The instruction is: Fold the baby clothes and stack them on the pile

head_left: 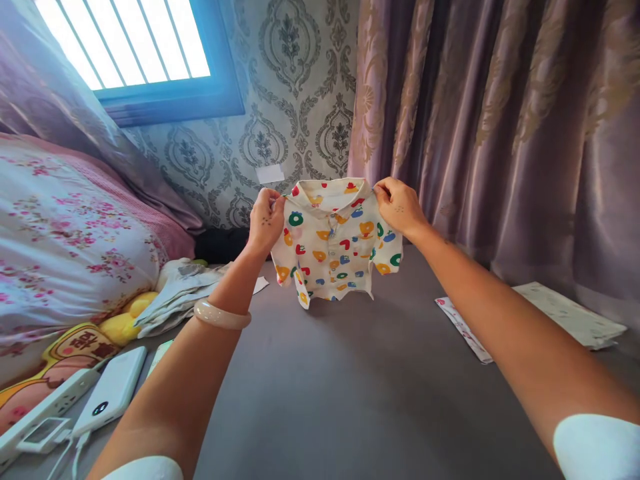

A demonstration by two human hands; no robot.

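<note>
A small white collared shirt (333, 250) with a colourful print hangs upright between my hands, its front facing me. My left hand (267, 219) pinches it at the shoulder on the left, beside the collar. At the opposite shoulder my right hand (399, 205) is closed on the cloth, thumb and fingers pressed together. The short sleeves hang down on both sides. The lower hem is close to the grey bed surface (320, 387); whether it touches I cannot tell.
Folded cloth (570, 313) and a patterned piece (463, 327) lie at the right. On the left are rumpled grey clothes (180, 293), a white power bank (111, 387) with cables, a power strip (47, 413) and floral bedding (75, 233). Purple curtains (500, 133) hang behind.
</note>
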